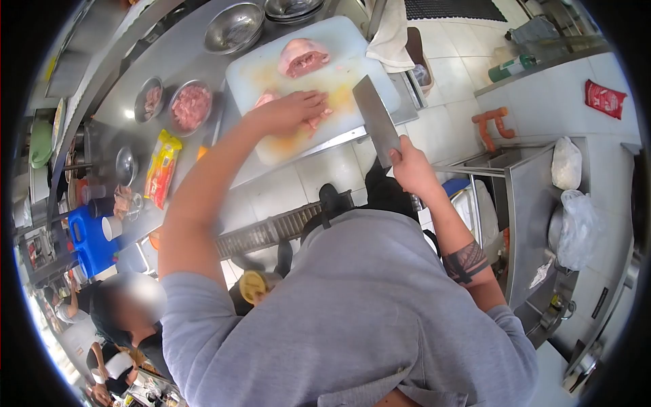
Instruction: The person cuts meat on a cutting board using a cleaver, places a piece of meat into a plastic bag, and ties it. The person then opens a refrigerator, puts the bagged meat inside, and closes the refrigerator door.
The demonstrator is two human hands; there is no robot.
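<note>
My right hand (412,169) is closed on the handle of a cleaver (377,117), whose broad blade points up and left beside the cutting board's right edge. My left hand (298,110) lies palm down with fingers stretched over cut meat pieces (319,121) on the white cutting board (252,73). A larger piece of raw meat (304,58) rests on the board beyond that hand. Left of the board stand a metal bowl of meat pieces (190,106) and a smaller bowl with some meat (150,100).
Metal bowls (234,28) sit behind the board. A yellow and red packet (162,168) and a blue container (91,237) are on the left. A white cloth (392,37) hangs at the board's right. A co-worker (125,312) is at lower left.
</note>
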